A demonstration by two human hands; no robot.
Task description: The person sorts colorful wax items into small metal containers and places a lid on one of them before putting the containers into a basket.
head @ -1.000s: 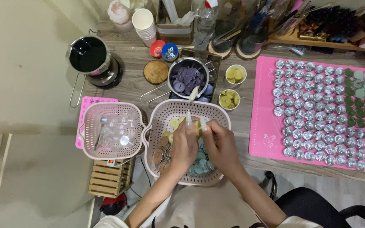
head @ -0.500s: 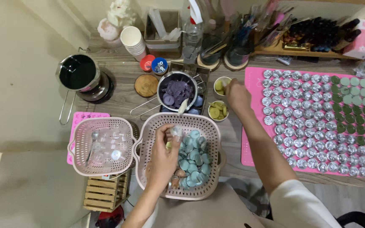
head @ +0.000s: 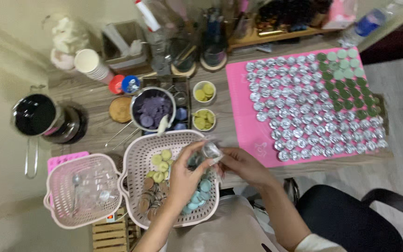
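Our left hand (head: 183,175) and right hand (head: 241,164) meet over the right rim of the pink basket (head: 136,163) at the desk's near edge, fingers pinched together on a small clear wrapper (head: 211,150) held between them. Below lie teal discs (head: 197,198) and yellow discs (head: 161,163). A pink mat (head: 253,135) of foil-wrapped pieces (head: 304,107) fills the right end.

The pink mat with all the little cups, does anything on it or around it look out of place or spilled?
Nothing looks spilled. The small cups sit in even rows on the pink mat, though the mat's near edge overhangs the table. Both hands hold a small clear piece over the basket.
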